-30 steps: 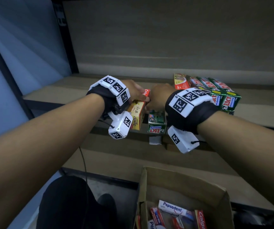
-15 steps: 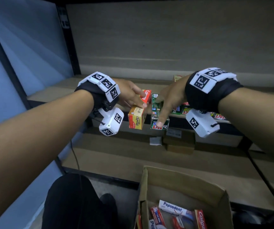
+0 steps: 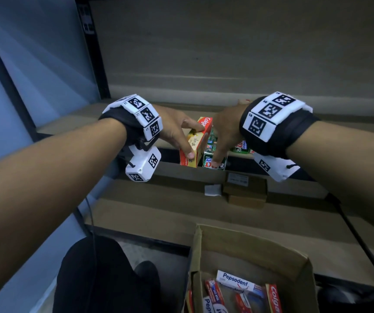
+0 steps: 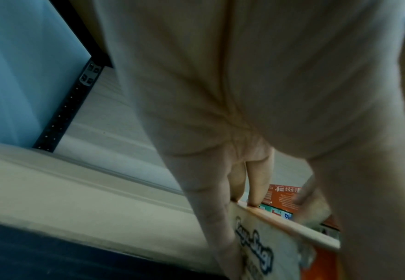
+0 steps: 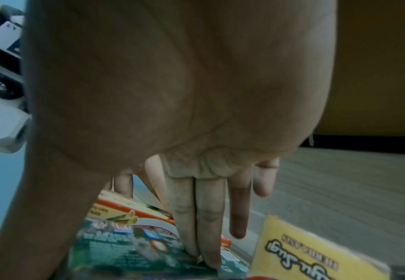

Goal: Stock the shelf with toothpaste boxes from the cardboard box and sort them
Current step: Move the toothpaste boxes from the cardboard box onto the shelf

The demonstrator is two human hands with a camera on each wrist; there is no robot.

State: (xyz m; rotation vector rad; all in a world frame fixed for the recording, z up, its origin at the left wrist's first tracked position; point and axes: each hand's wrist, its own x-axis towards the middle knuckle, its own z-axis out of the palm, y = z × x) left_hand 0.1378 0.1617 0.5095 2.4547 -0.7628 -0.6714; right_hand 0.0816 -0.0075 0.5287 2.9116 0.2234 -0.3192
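Observation:
Two toothpaste boxes lie side by side at the front edge of the shelf (image 3: 73, 123). My left hand (image 3: 195, 141) holds the yellow and red Colgate box (image 3: 198, 145), thumb on its near end and fingers over its top; the left wrist view shows the fingers (image 4: 256, 181) hooked over the box (image 4: 268, 246). My right hand (image 3: 223, 141) lies over the green box (image 3: 210, 154), thumb on the near end. In the right wrist view its straight fingers (image 5: 203, 227) press on the green box (image 5: 124, 252).
More green and red boxes (image 3: 240, 146) sit on the shelf behind my right wrist, and a yellow box (image 5: 316, 255) lies just right of the green one. The open cardboard box (image 3: 249, 242) below holds several toothpaste boxes. A small brown box (image 3: 244, 190) rests on the lower shelf.
A second ago both hands held the boxes close together just off the shelf's front edge. Now the boxes lie on the shelf, the hands are slightly apart, and little has moved in the last half second.

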